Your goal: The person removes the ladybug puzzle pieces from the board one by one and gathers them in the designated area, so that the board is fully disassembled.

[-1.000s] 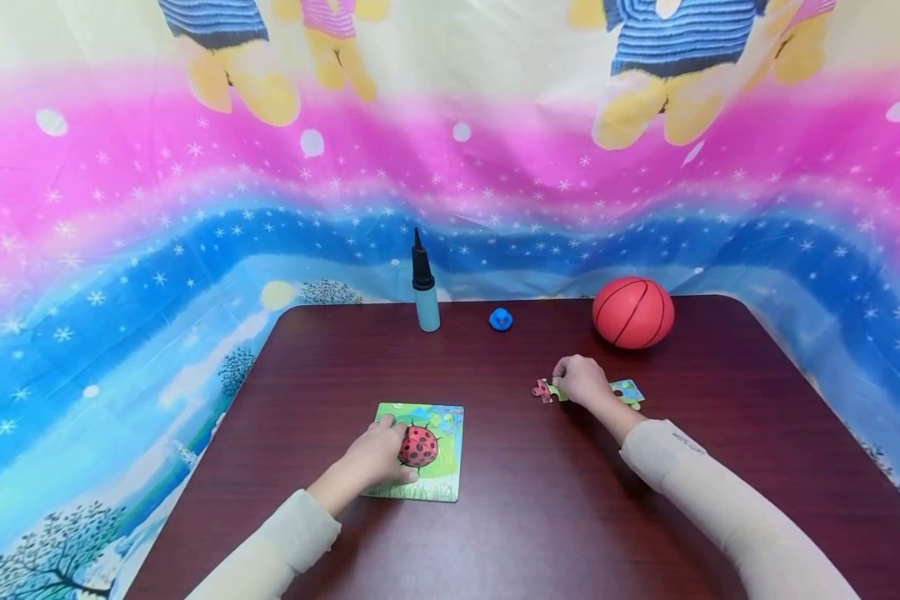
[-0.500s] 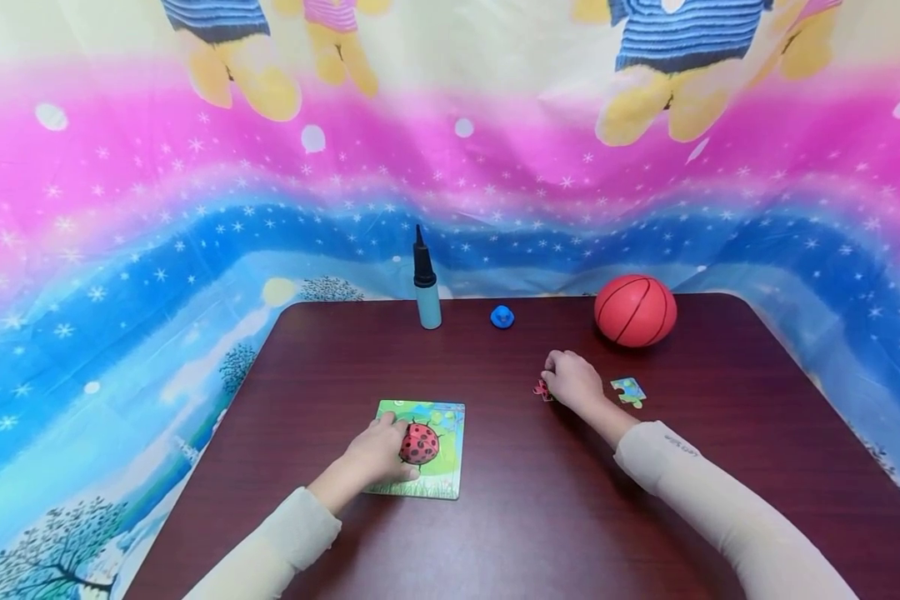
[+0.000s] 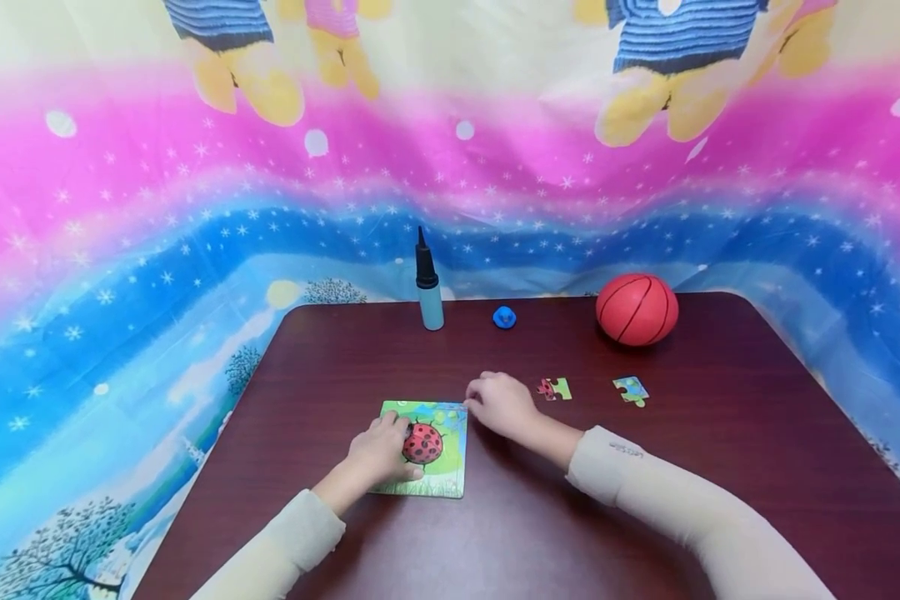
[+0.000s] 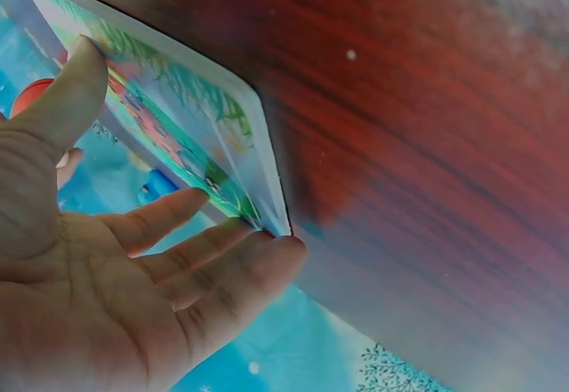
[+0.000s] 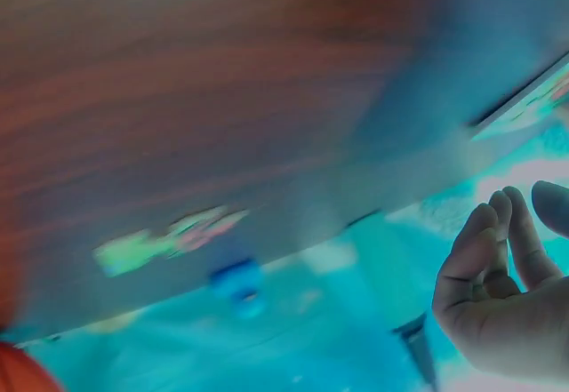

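Observation:
A square ladybug jigsaw board (image 3: pixel 450 483) lies on the table in the head view. My left hand (image 3: pixel 378 450) rests on its left side, thumb and fingers spread over the picture; in the left wrist view the fingertips (image 4: pixel 284 254) reach the board's edge. My right hand (image 3: pixel 504 406) is at the board's upper right corner, fingers loosely curled. The right wrist view shows a gap between its thumb and fingers (image 5: pixel 476 259), with nothing seen between them. Red-and-green jigsaw pieces (image 3: pixel 562 388) lie right of that hand, and a blue-and-green jigsaw piece (image 3: pixel 632 389) farther right.
Along the back of the table (image 3: pixel 330 358) stand a light blue hand pump (image 3: pixel 431 307) with a black nozzle, a small blue toy duck (image 3: pixel 504 317) and a red ball (image 3: pixel 637 309) with black lines. A printed cloth (image 3: pixel 495 183) hangs behind the table.
My right hand has left the red-and-green pieces and moved left and nearer, to the board's upper right corner. The left hand has stayed on the board.

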Motion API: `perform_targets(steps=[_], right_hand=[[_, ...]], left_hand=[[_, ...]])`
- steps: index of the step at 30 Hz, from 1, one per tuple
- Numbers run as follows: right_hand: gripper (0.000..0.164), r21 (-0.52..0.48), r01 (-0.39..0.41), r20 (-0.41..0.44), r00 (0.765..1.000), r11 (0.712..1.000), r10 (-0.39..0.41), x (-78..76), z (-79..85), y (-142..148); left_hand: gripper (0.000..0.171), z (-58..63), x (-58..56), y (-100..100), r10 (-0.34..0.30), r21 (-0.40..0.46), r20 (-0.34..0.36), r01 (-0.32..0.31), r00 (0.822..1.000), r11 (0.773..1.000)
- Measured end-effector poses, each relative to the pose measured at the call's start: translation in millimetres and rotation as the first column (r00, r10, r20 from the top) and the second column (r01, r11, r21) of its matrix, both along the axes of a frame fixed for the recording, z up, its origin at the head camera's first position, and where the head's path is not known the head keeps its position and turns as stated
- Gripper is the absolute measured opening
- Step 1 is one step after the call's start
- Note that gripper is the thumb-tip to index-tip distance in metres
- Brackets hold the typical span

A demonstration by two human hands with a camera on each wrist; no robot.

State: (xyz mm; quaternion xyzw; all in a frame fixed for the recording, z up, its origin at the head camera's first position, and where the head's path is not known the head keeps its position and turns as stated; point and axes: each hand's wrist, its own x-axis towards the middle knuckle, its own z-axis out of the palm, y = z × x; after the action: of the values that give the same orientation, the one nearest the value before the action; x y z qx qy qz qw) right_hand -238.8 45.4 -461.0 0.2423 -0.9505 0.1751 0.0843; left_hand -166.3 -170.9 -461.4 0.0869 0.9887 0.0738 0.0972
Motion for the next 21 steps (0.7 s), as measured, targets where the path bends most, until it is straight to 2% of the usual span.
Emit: perform_targets(steps=[6,11,15,21], right_hand=[[0.010,0.045,-0.135,0.024,0.991,0.990,0.134,9.8,-5.4,-38.5],[0.026,0.167,-0.193,0.034,0.981,0.967,0.190,11.2,-9.0,-61.0],[0.036,0.264,-0.175,0.059,0.984,0.948,0.166,10.4,-9.6,-74.8],[0.047,0.296,-0.120,0.095,0.991,0.948,0.096,11.1,-9.8,-84.8]], left_hand=[[0.085,-1.8,0.4,-4.7,0.016,0.011,-0.018,-0.016,1.000,1.000],[0.085,-1.9,-1.5,-4.0,0.012,0.012,-0.007,-0.012,1.000,1.000],[0.088,-0.6,-1.9,-4.7,0.011,0.034,0.011,-0.011,1.000,0.999],[0.098,-1.8,0.1,-6.6,0.049,0.060,0.007,-0.049,0.999,0.997]])
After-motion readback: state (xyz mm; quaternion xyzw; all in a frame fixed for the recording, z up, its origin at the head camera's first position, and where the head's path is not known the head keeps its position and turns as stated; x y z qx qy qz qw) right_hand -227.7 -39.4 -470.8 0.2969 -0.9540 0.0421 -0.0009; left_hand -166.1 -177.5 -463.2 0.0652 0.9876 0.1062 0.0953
